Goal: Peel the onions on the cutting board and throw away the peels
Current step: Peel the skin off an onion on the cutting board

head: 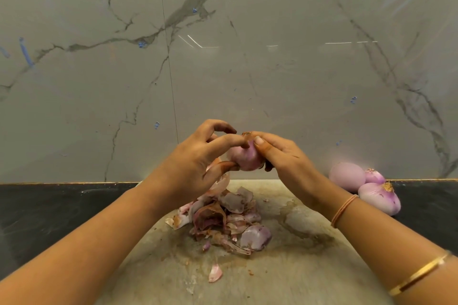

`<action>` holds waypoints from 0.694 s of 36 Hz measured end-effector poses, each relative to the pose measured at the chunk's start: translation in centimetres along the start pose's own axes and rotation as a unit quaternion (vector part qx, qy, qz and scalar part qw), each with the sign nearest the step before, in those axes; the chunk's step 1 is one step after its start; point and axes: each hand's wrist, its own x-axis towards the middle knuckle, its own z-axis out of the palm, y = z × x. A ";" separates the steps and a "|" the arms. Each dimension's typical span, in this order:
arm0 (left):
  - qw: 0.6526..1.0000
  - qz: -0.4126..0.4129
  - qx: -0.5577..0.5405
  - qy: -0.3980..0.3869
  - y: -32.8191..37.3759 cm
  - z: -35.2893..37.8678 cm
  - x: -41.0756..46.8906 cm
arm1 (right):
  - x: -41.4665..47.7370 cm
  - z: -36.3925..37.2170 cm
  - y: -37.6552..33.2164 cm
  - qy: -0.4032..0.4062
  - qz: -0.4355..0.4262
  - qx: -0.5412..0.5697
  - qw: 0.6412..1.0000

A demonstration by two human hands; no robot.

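Left hand (198,163) and right hand (285,156) pinched the onion (244,160), seemingly stripping its top skin; near peels (223,215) awaited binning.

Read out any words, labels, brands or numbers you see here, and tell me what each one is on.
None: no readable text in this view.
The small blue marks on the marble wall are too small and blurred to tell if they are writing.
No print shows on the cutting board, the held onion, the peeled onions on the counter, or the gold bangle.
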 end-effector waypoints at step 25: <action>0.998 0.002 0.043 -0.044 0.7 -0.1 0.0 | 0.1 0.2 0.5 -0.007 0.013 -0.045 0.999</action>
